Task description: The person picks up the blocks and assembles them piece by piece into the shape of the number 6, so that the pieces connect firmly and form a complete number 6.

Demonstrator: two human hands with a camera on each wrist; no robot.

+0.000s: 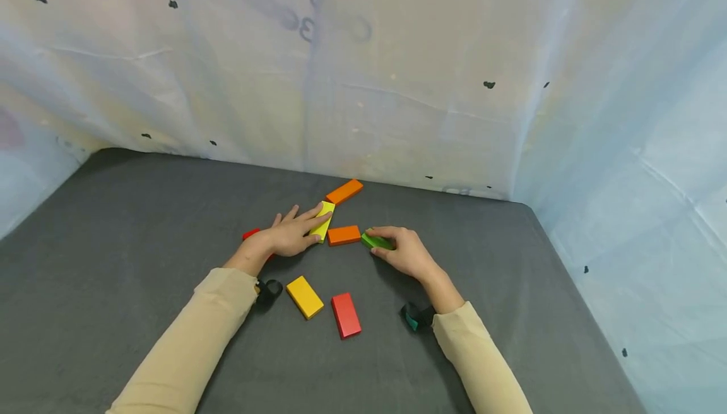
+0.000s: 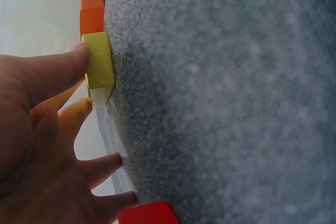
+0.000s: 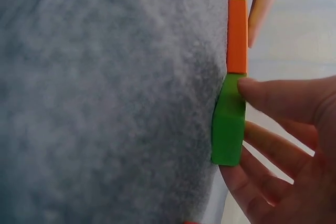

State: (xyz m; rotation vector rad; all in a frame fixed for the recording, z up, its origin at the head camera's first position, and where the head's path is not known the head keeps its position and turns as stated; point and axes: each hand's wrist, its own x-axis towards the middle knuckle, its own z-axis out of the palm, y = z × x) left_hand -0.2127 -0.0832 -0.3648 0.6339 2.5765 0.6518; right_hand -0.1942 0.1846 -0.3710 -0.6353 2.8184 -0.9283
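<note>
My left hand (image 1: 291, 236) lies with its fingers spread and fairly straight over a bright yellow block (image 1: 324, 228). In the left wrist view, the thumb touches the top edge of that yellow block (image 2: 100, 59). An orange block (image 1: 343, 235) lies between the yellow block and a green block (image 1: 375, 241). My right hand (image 1: 404, 252) pinches the green block between thumb and fingers. In the right wrist view, the green block (image 3: 229, 124) meets the end of the orange block (image 3: 237, 35), and both lie on the grey surface.
Another orange block (image 1: 344, 192) touches the yellow block's far end. A red block (image 1: 250, 233) is partly hidden beneath the left hand and wrist. Nearer me lie a golden-yellow block (image 1: 305, 297) and a red block (image 1: 346, 315). Whitish sheeting (image 1: 420, 86) encloses the grey table (image 1: 170, 224).
</note>
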